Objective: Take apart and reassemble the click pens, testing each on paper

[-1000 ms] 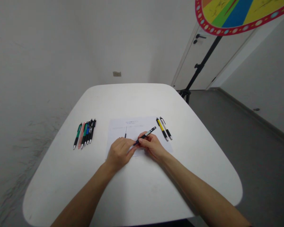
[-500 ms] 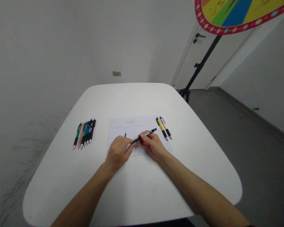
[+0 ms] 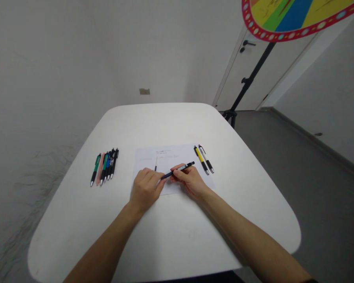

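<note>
Both hands meet over a white sheet of paper [image 3: 171, 155] in the middle of the white table [image 3: 165, 236]. My right hand [image 3: 188, 181] is closed round a dark pen [image 3: 178, 169] that points up and to the right. My left hand [image 3: 145, 189] is closed at the pen's lower tip, fingers curled; what it pinches there is hidden. A thin pen part [image 3: 155, 164] lies on the paper just above the left hand.
A row of several pens [image 3: 104, 168] lies to the left of the paper. Two pens, one yellow [image 3: 201, 160] and one white [image 3: 207, 159], lie at the paper's right edge. A coloured prize wheel [image 3: 295, 17] on a black stand [image 3: 247, 82] is behind, by a door.
The pen's lower tip has slid slightly left and the left hand has shifted a little up and left. The pens lying on the table stay where they were.
</note>
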{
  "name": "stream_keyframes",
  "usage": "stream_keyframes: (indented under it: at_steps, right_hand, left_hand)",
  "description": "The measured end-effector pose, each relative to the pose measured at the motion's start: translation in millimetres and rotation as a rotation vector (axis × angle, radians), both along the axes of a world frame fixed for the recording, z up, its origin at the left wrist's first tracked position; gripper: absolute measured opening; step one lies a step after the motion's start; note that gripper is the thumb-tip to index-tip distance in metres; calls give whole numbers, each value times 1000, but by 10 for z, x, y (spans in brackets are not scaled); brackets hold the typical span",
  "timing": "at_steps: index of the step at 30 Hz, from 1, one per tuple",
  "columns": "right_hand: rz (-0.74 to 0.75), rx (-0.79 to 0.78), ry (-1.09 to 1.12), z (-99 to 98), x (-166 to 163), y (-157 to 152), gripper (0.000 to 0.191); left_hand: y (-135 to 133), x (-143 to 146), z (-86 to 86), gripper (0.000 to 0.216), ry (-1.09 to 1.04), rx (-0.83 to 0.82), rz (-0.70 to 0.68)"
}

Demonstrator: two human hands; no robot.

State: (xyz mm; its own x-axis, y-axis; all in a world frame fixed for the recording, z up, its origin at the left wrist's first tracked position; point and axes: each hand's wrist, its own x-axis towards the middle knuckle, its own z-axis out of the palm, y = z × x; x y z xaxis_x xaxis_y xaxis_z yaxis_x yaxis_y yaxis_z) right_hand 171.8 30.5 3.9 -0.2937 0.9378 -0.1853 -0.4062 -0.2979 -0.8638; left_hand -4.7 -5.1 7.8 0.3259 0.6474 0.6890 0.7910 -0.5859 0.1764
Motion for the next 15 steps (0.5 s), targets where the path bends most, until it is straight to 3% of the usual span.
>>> stream_keyframes:
  at_steps: [8, 15]
  right_hand:
    - [5, 75, -58, 11, 9, 7, 31]
    - [89, 78, -16, -60, -12, -11, 34]
  left_hand:
    - [-17, 24, 43, 11, 42, -107, 33]
    - [-16, 31, 32, 18, 74, -87, 56]
